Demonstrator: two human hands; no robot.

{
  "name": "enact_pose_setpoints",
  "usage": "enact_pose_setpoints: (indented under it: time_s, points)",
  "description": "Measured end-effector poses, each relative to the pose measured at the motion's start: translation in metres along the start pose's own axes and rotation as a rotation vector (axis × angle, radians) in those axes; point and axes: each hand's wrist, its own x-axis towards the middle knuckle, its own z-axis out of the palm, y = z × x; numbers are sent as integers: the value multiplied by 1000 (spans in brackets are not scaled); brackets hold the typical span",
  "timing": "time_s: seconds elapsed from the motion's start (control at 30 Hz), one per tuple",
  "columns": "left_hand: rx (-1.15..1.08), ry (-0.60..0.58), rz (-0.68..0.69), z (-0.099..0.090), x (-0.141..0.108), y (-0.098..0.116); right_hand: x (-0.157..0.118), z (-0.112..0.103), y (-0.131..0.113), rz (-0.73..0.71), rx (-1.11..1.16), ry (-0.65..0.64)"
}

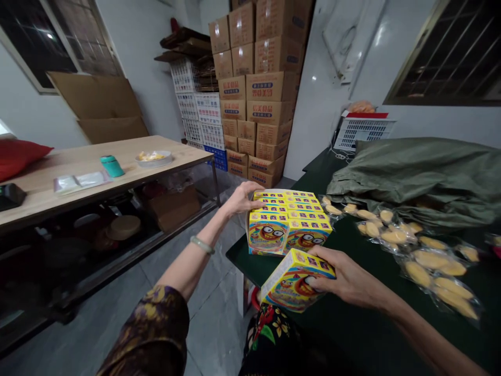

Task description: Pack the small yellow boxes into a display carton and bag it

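Note:
Yellow cartoon-printed boxes (289, 216) stand in two columns, packed together at the near left corner of the dark green table (352, 271). My left hand (245, 199) rests on the left edge of this block, its fingers apart over the box tops at the back left. In front of the block, my right hand (340, 274) grips a single yellow box (299, 282) by its right side, thumb on the printed front. That box is tilted and close to the table's near edge.
Individually wrapped yellow pastries (430, 258) lie scattered at the right. Behind them are a green cloth (422, 172) and a white basket (364, 133). A wooden table (156, 143) stands at the left; stacked cartons (260, 94) are at the back.

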Motion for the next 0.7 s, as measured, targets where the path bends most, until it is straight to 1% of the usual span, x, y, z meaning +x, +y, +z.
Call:
enact_pose_setpoints:
  time_s: [0.07,0.13,0.2,0.27,0.3,0.33,0.4,0.43,0.47,0.53,0.63,0.7]
  points:
    - [-39,-138,26,0,18,-4,0,0,1,-22,4,0]
    - [-77,-268,24,0,30,-7,0,-1,3,-73,-44,49]
    - [-118,-385,-2,-1,36,-7,0,-2,8,-131,-108,115]
    - [-127,-468,-8,-4,36,-5,0,-3,11,-149,-185,171]
    - [-87,-472,7,-6,35,-3,-1,-3,13,-147,-234,190]
    - [-18,-448,28,-8,32,1,-1,-3,14,-142,-288,207]
    - [137,-363,68,-10,22,12,1,-4,15,-142,-398,228]
    - [211,-335,90,-9,16,20,3,-6,16,-151,-444,234]
    - [278,-332,111,-7,9,27,6,-8,16,-160,-484,235]
    - [437,-396,137,2,-4,42,16,-14,18,-155,-542,219]
    - [707,-443,53,20,-19,58,35,-28,21,-74,-582,140]
    - [794,-434,4,31,-26,63,43,-35,22,-34,-612,87]
